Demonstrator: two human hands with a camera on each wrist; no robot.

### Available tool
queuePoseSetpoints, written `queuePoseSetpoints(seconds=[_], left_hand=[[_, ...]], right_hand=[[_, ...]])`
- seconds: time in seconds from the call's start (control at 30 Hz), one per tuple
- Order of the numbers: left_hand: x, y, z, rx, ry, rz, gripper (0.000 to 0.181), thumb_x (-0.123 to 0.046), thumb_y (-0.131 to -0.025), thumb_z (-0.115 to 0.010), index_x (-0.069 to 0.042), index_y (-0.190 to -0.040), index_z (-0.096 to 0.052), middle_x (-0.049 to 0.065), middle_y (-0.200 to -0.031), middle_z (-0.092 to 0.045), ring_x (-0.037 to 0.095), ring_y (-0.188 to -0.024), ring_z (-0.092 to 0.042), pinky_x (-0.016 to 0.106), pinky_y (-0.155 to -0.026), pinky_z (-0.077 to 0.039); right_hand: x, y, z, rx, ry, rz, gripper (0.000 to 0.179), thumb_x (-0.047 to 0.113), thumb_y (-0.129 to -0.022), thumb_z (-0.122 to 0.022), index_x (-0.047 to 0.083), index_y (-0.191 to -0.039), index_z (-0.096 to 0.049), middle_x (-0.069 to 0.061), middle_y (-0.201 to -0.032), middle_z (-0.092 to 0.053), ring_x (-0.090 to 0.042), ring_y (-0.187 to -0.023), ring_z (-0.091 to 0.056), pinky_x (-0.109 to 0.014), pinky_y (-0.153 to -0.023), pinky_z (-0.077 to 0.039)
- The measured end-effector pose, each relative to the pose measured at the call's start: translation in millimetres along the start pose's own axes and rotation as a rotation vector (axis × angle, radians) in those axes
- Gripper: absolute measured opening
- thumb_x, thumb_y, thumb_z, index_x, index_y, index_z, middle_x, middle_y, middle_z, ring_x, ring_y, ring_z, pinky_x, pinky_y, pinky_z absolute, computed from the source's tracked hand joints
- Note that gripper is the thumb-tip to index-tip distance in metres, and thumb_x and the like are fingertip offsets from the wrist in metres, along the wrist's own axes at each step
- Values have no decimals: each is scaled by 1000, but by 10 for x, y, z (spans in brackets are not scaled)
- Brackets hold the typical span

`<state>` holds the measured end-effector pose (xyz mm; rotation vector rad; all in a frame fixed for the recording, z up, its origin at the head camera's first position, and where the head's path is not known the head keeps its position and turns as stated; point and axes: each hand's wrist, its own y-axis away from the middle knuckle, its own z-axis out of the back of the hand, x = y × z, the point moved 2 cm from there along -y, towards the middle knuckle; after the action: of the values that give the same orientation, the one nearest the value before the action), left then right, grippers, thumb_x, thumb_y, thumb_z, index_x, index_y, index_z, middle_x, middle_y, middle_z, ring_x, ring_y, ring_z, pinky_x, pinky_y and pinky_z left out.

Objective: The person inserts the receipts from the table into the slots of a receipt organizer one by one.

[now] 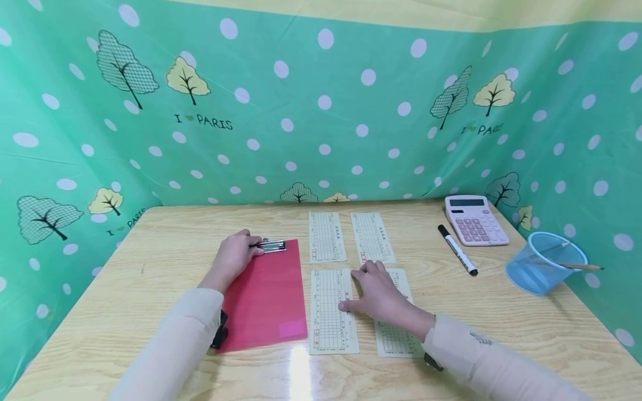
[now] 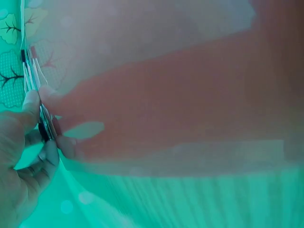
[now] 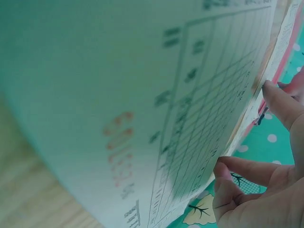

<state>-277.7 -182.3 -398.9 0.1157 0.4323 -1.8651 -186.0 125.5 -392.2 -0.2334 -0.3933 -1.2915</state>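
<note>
"On the left part of the table [image 1: 125, 312], the red clipboard [image 1: 271, 289] is lying flat, its metal clip [image 1: 273, 246] sitting along the far edge."

"What is the left hand [image 1: 233, 257] doing?"

"It is pinching that clip, thumb and fingers clamping on the metal from either side."

"And the right hand [image 1: 381, 298]?"

"Its thumb and index finger are standing apart. The thumb tip is lying over the near left slip [image 1: 328, 317], and the index fingertip is pointing at that slip's top right corner. Whether they are pressing, I'm not managing to tell. The wrist is partly covering the near right slip [image 1: 398, 340]."

"Are more papers lying about?"

"The far left slip [image 1: 327, 236] and the far right slip [image 1: 373, 236] are lying just beyond, all four forming two rows."

"What is sitting farther right?"

"A capped marker [image 1: 460, 254] is lying slantwise beside a pale pink calculator [image 1: 476, 220]. Nearer the edge, a blue cup [image 1: 534, 273] is holding a pencil [image 1: 582, 267]. Behind everything, a green dotted curtain [image 1: 321, 117] is hanging."
</note>
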Motion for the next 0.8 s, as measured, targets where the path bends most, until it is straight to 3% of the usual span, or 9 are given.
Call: queuePoseSetpoints(seconds=[0.27,0.57,0.8], left_hand=[[38,-14,10,-2,-2,-19,14,-14,-88,-79,-6,-100,-77,8,-80,-55,28,-68,-55,49,-71,-51],[61,-21,38,25,63,7,16,-12,-91,-77,-3,-104,-78,11,-84,-59,28,-74,-59,46,-75,-52],[67,-23,47,59,90,41,19,-13,-92,-75,-3,-109,-77,12,-89,-61,32,-82,-61,50,-82,-51]], right_hand=[[8,-22,13,-7,-13,28,70,35,-73,-92,-3,-126,-68,-10,-113,-56,-22,-94,-39,-33,-78,-39],[11,-13,-1,-18,-42,32,66,32,-74,-92,-1,-127,-68,-7,-108,-58,-19,-89,-38,-31,-73,-37],[17,4,14,-10,-55,35,61,29,-77,-90,2,-127,-69,-5,-105,-62,-18,-91,-42,-31,-76,-39]])
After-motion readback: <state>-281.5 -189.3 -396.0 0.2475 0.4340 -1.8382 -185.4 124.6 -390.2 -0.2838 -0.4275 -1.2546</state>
